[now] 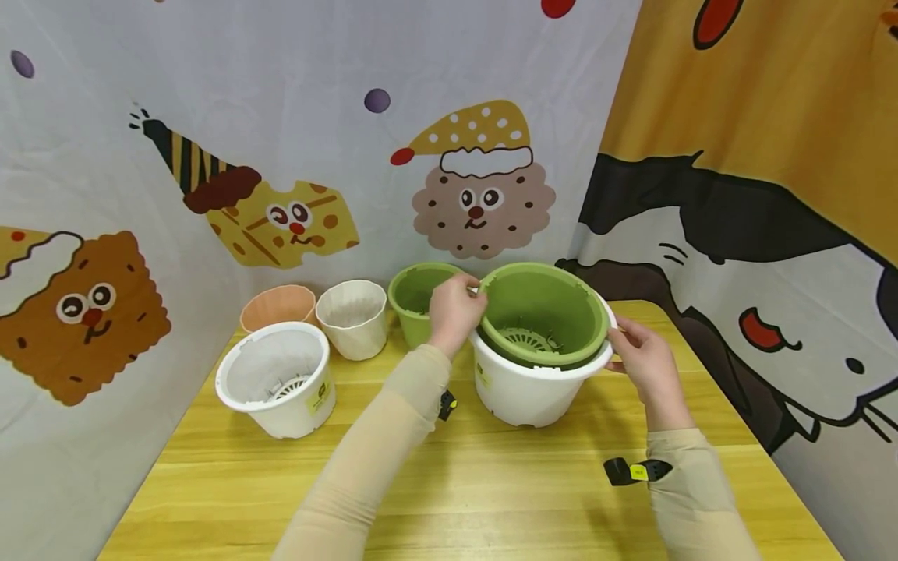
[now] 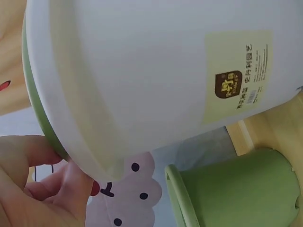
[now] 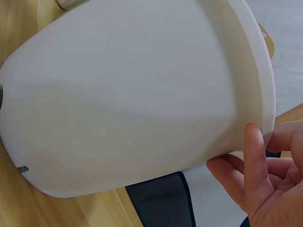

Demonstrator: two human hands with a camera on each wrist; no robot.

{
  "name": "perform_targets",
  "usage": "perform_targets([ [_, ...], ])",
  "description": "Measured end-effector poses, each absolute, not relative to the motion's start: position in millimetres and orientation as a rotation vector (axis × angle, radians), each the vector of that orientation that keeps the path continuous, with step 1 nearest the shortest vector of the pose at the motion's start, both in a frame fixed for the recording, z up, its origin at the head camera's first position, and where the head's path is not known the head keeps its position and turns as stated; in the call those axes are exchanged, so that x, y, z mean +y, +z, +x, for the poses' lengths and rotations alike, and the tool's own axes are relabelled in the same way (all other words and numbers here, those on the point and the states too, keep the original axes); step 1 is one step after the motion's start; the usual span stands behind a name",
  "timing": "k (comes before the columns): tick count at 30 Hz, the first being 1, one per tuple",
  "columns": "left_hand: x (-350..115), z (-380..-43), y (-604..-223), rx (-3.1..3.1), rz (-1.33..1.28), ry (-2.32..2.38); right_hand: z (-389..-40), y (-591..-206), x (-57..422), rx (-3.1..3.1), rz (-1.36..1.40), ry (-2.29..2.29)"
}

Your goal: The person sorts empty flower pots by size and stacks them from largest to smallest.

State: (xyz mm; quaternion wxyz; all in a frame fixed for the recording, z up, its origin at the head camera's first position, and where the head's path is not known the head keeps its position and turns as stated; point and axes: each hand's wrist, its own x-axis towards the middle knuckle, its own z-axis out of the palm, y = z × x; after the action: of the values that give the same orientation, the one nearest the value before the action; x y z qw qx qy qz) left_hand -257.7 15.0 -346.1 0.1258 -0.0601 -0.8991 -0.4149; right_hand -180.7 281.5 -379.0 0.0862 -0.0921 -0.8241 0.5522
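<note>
A large green flowerpot (image 1: 561,312) with a slotted bottom sits nested inside a large white flowerpot (image 1: 522,397), tilted slightly, its rim above the white one. My left hand (image 1: 456,310) pinches the rims' left side; in the left wrist view its fingers (image 2: 45,149) meet the green edge right where it borders the white lip. On the opposite side, my right hand (image 1: 647,365) grips the white rim, thumb on top and fingertips (image 3: 255,142) against the outer wall below the lip. A yellow label (image 2: 236,75) marks the white pot's side.
Another white pot (image 1: 284,413) with a slotted bottom stands at the left of the wooden table (image 1: 477,506). Behind it are an orange pot (image 1: 281,300) and a small white pot (image 1: 358,335). A smaller green pot (image 1: 410,323) stands behind my left hand. Printed cloth hangs around the table.
</note>
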Motion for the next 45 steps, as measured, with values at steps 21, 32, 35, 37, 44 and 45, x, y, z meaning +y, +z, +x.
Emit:
perform_targets([
  [21, 8, -257, -348, -2.688, -0.363, -1.007, -181, -380, 281, -2.473, -0.294, 1.632],
  [32, -6, -254, -356, -2.594, -0.320, -1.209, -182, -382, 282, -2.466, -0.286, 1.642],
  [35, -10, -253, -361, -2.548, -0.326, -1.235, -181, -382, 282, -2.469, -0.280, 1.641],
  [37, -13, -253, -364, -2.524, -0.331, -1.227, -181, -382, 282, -2.469, -0.276, 1.641],
  [44, -23, -253, -375, -2.458, -0.340, -1.229, -181, -383, 282, -2.462, -0.290, 1.645],
  [45, -25, -252, -376, -2.451, -0.340, -1.222, -181, -383, 282, -2.461, -0.288, 1.643],
])
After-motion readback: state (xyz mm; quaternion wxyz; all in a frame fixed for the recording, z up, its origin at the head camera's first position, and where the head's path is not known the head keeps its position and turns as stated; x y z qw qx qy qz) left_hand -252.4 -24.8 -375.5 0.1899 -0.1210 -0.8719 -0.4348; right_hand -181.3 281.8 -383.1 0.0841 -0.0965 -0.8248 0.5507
